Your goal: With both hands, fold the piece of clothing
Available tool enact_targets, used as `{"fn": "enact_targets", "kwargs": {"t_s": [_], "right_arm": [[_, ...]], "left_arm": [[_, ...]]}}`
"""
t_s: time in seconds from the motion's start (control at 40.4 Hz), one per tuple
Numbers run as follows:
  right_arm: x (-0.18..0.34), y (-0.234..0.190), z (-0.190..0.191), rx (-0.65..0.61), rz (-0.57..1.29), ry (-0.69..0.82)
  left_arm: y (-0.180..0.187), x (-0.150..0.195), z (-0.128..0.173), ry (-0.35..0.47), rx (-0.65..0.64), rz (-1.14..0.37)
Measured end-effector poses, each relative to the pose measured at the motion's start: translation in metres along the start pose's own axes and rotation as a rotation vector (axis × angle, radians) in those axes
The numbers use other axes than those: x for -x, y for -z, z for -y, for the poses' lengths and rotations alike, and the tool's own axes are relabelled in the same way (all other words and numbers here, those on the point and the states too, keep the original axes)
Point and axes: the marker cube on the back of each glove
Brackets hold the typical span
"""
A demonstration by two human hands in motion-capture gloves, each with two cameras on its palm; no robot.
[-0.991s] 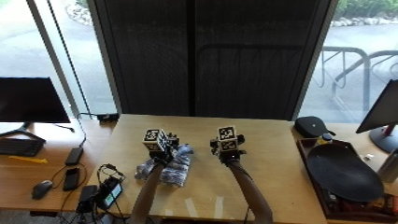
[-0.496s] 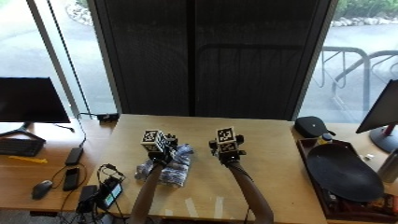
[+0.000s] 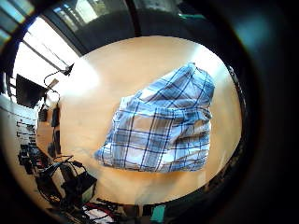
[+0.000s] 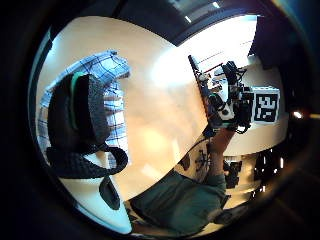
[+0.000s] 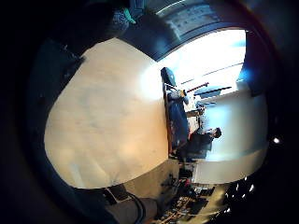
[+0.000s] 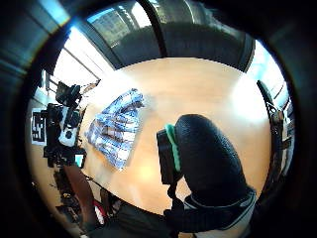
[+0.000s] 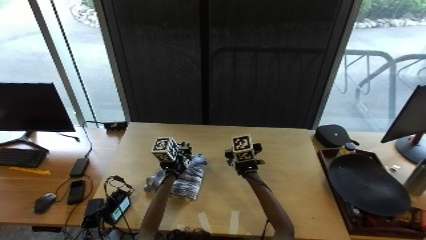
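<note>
Lying bunched on the desk, the blue plaid shorts sit beneath the left hand; right hand hovers at their 3 o'clock; cannot tell either hand's fingers.

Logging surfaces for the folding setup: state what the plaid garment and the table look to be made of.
Plaid garment: thin woven cloth, likely cotton, matte; blue-and-white check, soft creases.
Table: light wood or wood-look laminate, smooth, slightly glossy; pale even surface with bright window glare. Which one cannot be told.

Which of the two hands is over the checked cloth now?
The left hand. It is above the blue and white checked cloth on the table. The right hand is beside it, with only bare table under it.
</note>
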Motion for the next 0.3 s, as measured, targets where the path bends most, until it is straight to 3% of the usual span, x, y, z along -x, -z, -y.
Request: {"fn": "enact_targets", "kwargs": {"t_s": [0.297], "right_arm": [[0.0032,0.0079,-0.0041,-0.004,0.003,0.003]], "left_arm": [[0.0003,-0.0008,-0.0004,0.014,-0.011,0.026]]}}
